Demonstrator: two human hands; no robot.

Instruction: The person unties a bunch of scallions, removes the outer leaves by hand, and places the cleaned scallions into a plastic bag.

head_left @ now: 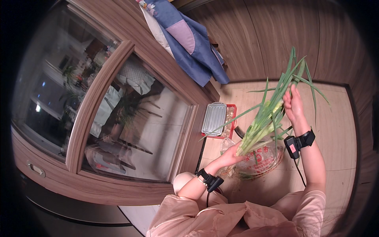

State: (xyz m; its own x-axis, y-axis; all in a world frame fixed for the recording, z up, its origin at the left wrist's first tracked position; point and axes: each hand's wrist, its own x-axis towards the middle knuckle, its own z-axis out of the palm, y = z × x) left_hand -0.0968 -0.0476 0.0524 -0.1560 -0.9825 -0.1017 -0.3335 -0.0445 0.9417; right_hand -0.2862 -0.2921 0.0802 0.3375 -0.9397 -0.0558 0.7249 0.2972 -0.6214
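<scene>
My left hand (229, 155) is closed around the pale lower stalks of a bunch of scallions (263, 121). The bunch slants up and to the right, its long green leaves fanning out at the far end. Higher up, my right hand (293, 103) is at the leafy part, with its fingers against the green leaves; part of its grip is hidden. Below the bunch, a clear plastic bag (263, 160) with red printing lies on the floor. Stringy roots (234, 180) show beside it, near my left hand.
A red tray (234, 114) with small brownish pieces stands by the door frame, a grey ribbed container (214, 118) over part of it. A black bristled brush or comb (239, 131) lies nearby. A blue apron (189, 44) hangs above. A glazed wooden door (100, 103) borders the left; wooden panels (284, 38) stand behind.
</scene>
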